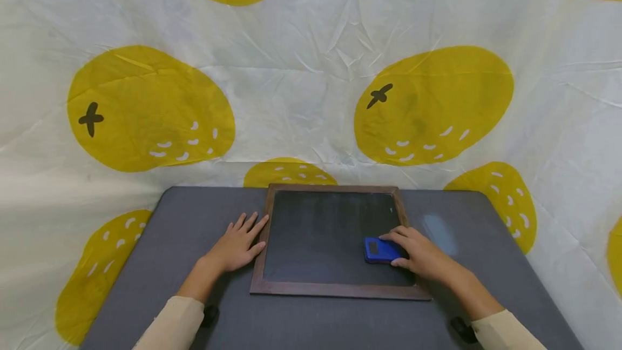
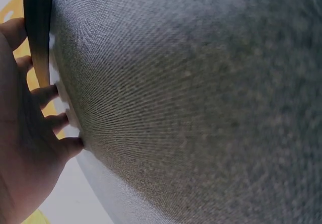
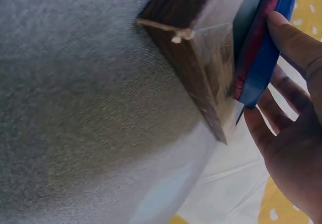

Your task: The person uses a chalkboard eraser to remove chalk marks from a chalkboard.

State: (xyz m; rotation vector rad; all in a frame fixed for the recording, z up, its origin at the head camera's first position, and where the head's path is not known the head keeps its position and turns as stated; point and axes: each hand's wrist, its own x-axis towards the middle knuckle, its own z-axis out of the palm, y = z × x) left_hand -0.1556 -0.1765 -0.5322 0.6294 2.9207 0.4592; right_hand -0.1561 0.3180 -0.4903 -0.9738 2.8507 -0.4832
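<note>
A small chalkboard [image 1: 320,236] in a brown wooden frame [image 1: 340,289] lies flat on the grey table. My right hand [image 1: 420,251] grips a blue board eraser [image 1: 381,250] between thumb and fingers, over the right part of the black surface. In the right wrist view the eraser [image 3: 269,48] shows a dark red felt side turned to the board, close to the wooden frame [image 3: 201,68]. With fingers spread, my left hand [image 1: 237,247] rests at the frame's left edge, its thumb and forefinger touching the wood. The left wrist view shows those fingers [image 2: 48,94] beside the frame [image 2: 37,32].
The grey table [image 1: 311,320] runs back to a pale hanging cloth [image 1: 291,112] printed with yellow fruit shapes. A light smudge [image 1: 439,234] marks the tabletop right of the board. A small white mark [image 1: 391,210] shows near the board's upper right corner.
</note>
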